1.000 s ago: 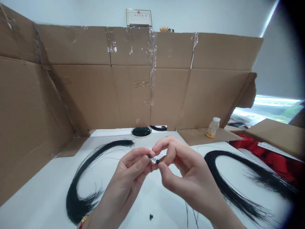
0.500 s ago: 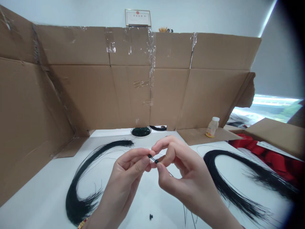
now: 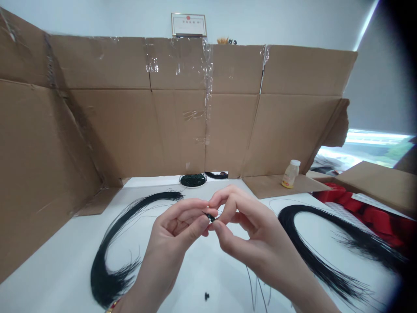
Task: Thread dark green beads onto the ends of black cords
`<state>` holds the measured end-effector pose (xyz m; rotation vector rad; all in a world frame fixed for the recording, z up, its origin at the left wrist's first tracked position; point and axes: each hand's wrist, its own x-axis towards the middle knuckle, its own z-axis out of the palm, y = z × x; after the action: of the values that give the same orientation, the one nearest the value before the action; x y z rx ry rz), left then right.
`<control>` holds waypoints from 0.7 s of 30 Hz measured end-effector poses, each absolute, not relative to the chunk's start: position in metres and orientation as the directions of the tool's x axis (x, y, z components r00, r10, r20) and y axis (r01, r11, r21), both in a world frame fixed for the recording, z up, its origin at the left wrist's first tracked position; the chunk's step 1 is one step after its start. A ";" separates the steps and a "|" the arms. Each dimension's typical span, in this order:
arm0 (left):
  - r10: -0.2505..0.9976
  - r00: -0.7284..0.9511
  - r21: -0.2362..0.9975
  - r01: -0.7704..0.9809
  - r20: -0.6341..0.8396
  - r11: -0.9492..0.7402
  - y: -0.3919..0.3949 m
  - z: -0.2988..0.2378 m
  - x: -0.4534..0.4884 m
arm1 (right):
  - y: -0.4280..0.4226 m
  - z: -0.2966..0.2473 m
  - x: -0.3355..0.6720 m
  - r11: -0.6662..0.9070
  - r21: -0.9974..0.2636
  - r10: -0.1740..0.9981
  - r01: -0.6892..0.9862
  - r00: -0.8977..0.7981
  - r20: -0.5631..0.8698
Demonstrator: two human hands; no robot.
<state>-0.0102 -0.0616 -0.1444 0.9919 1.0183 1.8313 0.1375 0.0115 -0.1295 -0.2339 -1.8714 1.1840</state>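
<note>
My left hand [image 3: 174,230] and my right hand [image 3: 250,230] meet at the fingertips, pinching a small dark beaded piece [image 3: 210,216] on a thin black strand. Part of it is hidden by my fingers. A long curved bundle of fine black filaments [image 3: 104,276] lies on the white table [image 3: 65,269] to the left of my left hand. A second black bundle [image 3: 309,243] curves to the right of my right hand. One loose black bead [image 3: 206,296] sits on the table below my hands, and a few stray filaments hang under my right hand.
A round plate of dark beads [image 3: 193,180] and a white-capped bottle [image 3: 290,174] stand at the back. Taped cardboard panels [image 3: 176,130] wall the far and left sides. An open cardboard box with red contents [image 3: 368,221] sits at the right.
My fingertips have closed in around the piece, which now shows shorter and tilted, with one bead mostly covered. My left hand has rotated slightly. The bundles and the loose bead have not moved.
</note>
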 end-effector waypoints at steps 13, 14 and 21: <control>0.780 -0.474 0.889 0.011 0.408 -0.458 -0.062 -0.140 -0.013 | 0.023 -0.132 0.133 0.544 -0.789 0.570 -0.286 -0.564 0.598; 0.775 -0.484 0.891 0.023 0.407 -0.453 -0.063 -0.138 -0.012 | 0.023 -0.132 0.133 0.551 -0.784 0.568 -0.286 -0.559 0.604; 0.589 -0.496 0.758 0.269 0.638 -0.594 -0.089 -0.130 -0.015 | 0.022 -0.125 0.154 0.372 -0.848 0.644 -0.378 -0.552 0.529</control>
<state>-0.0155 -0.0892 -0.1303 1.4433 1.2882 2.1960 0.1542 0.0223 -0.1253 -0.2385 -1.6878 1.3566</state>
